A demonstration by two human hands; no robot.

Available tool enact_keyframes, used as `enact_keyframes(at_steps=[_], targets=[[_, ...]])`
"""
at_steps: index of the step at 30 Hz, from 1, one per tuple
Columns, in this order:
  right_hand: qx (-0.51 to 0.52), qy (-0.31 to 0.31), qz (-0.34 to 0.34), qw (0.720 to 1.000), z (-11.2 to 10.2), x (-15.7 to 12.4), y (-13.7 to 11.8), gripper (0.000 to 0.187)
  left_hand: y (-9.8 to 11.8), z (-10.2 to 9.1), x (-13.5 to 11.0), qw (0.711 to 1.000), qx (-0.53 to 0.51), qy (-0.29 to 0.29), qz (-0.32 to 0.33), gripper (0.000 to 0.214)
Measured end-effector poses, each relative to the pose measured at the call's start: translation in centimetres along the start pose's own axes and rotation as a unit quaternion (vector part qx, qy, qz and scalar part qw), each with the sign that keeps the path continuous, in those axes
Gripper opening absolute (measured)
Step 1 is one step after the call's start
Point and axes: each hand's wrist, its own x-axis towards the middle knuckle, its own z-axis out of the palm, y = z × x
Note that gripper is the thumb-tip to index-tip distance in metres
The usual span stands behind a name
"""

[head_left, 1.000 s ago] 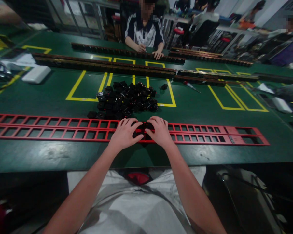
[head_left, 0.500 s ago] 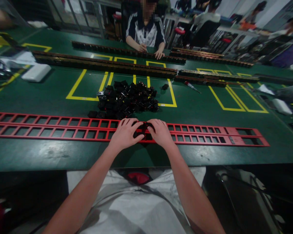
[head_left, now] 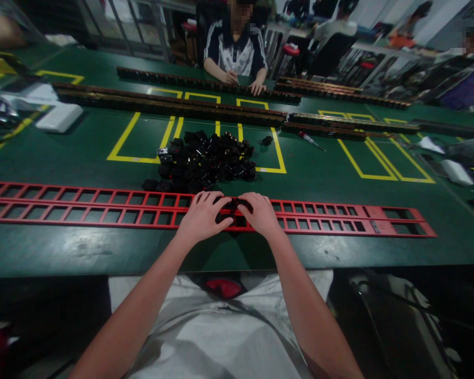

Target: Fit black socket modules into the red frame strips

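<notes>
A long red ladder-like frame (head_left: 312, 217) with two rows of rectangular openings lies across the table in front of me. Near its middle sits a small black block-like part (head_left: 234, 204), largely covered by my fingers. From the left, my left hand (head_left: 202, 215) rests on the frame, its index finger and thumb curved around the black part. My right hand (head_left: 259, 213) has its fingers closed on the part's other side. Just beyond the frame is a heap of small black parts (head_left: 207, 160); their exact kind is hard to make out.
A red-handled screwdriver (head_left: 310, 139) lies beyond the heap. Long dark strips (head_left: 174, 105) run across the green table (head_left: 90, 252), which has yellow tape outlines. Opposite me a person (head_left: 237, 52) works on another strip. A white box (head_left: 59, 117) stands at left.
Almost nothing differs. My right thumb and fingers have shifted very slightly at the black part; my left hand stays in place.
</notes>
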Motion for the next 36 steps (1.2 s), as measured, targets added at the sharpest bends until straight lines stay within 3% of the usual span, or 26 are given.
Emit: enact_keyframes(at_steps=[6,9,12,15,18,32,36], targets=[[0.022,0.000,0.010,1.000,-0.1,0.5,0.5,0.026,0.0,0.0,0.1,1.000,-0.001,0.000,0.000,0.047],[0.052,0.044,0.024,0.997,-0.3,2.0,1.8,0.030,0.0,0.0,0.1,1.000,-0.004,0.001,-0.001,0.047],[-0.011,0.101,0.046,0.994,-0.4,3.9,3.2,0.031,-0.1,0.0,0.1,1.000,-0.010,0.003,0.000,0.047],[-0.066,0.070,0.065,0.993,-0.2,5.0,3.9,0.036,0.0,0.0,0.1,1.000,-0.010,0.003,-0.003,0.047],[-0.078,0.047,0.075,0.993,0.0,4.9,3.9,0.037,0.0,-0.1,0.1,1.000,-0.011,0.003,-0.006,0.047],[-0.041,0.107,0.161,0.980,-0.2,4.3,3.7,0.019,0.0,0.1,0.1,1.000,-0.019,0.005,-0.003,0.047],[-0.027,0.156,0.155,0.975,-0.1,4.2,3.7,0.017,0.0,0.1,0.0,1.000,-0.021,0.005,-0.002,0.046]])
